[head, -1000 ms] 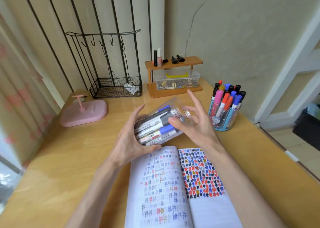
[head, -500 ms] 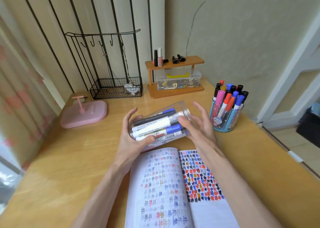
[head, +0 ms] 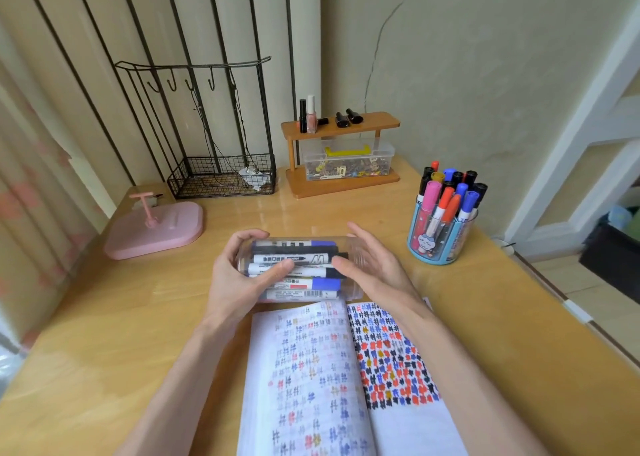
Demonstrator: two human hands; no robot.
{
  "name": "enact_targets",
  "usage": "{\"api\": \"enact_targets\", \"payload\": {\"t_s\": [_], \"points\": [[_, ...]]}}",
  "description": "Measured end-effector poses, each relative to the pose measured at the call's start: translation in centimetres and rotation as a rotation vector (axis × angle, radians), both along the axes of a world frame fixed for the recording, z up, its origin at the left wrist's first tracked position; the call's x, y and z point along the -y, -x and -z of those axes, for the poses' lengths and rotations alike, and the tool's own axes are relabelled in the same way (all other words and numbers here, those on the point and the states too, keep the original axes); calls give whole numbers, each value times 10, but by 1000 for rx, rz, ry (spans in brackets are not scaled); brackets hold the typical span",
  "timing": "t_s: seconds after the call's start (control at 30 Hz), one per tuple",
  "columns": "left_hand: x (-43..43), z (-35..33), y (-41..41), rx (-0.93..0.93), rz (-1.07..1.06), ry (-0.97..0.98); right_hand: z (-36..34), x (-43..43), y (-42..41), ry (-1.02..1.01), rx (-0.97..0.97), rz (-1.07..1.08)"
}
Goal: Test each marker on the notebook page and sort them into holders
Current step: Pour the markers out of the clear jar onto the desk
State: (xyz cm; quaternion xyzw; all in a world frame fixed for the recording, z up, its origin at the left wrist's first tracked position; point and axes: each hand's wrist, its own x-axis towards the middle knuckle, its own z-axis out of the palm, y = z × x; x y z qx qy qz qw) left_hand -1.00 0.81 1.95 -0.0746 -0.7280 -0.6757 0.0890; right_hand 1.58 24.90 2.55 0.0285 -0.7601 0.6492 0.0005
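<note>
A clear plastic jar [head: 351,282] lies on its side just beyond the open notebook [head: 332,379], mouth to the right, with several black, white and blue markers [head: 294,259] inside. My left hand [head: 242,275] grips the jar's closed end, thumb across its front. My right hand [head: 372,265] is at the jar's open end with fingers spread and slightly bent; whether it touches the rim is unclear. The notebook pages are covered with coloured test marks. A blue holder [head: 441,237] full of upright coloured markers stands at the right.
A pink tray-like stand [head: 156,228] sits at the left. Behind are a black wire rack [head: 221,178] and a wooden shelf [head: 341,124] with nail polish bottles over a clear box of small items. The desk's right edge runs close to the holder.
The jar has come down from a tilted, lifted position to lie level near the notebook's top edge. Both hands came down with it.
</note>
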Motion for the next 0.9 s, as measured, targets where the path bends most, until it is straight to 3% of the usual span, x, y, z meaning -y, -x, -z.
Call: {"api": "enact_targets", "payload": {"t_s": [0.13,0.37,0.67,0.9], "points": [[4,-14,2,-49,-3,54,2,0,1,-11,27,-41],[3,-30,3,-309,4,265,-4,5,5,41,112,11],[3,-31,6,-340,-8,264,1,-2,5,47,79,61],[19,-32,9,-370,-79,238,8,-3,8,-96,14,46]]}}
